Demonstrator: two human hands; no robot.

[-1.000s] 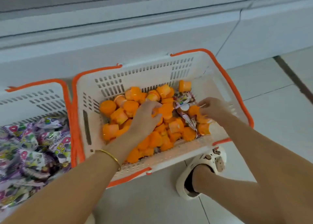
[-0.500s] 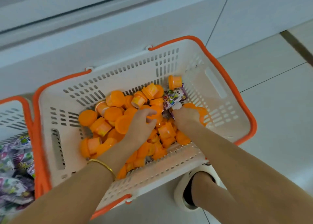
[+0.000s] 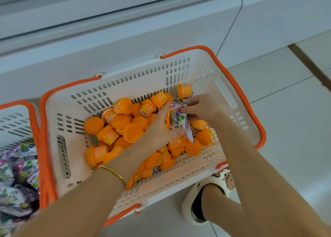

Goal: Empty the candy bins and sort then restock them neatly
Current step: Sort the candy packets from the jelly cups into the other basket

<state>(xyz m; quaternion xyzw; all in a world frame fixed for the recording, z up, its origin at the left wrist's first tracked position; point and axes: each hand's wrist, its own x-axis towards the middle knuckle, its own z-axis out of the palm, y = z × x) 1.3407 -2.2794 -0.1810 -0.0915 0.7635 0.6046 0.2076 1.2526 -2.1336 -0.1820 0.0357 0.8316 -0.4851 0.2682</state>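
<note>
Pale floor tiles (image 3: 286, 115) carry a white, orange-rimmed basket (image 3: 125, 83) heaped with orange jelly cups (image 3: 132, 132). Over the heap, the left hand (image 3: 159, 131) grips a purple candy packet (image 3: 178, 123) while the right hand (image 3: 204, 109) pinches its top edge. The neighbouring basket (image 3: 16, 118) holds similar packets (image 3: 19, 174).

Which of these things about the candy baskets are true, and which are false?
1. The big basket holds mostly orange cups. True.
2. The left hand and the right hand both hold one purple packet. True.
3. The gold bracelet is on the right wrist. False: it is on the left wrist.
4. The side basket at the left edge is full of orange cups. False: it holds purple packets.
5. The foot beside the big basket is bare. False: it wears a white slipper.
</note>
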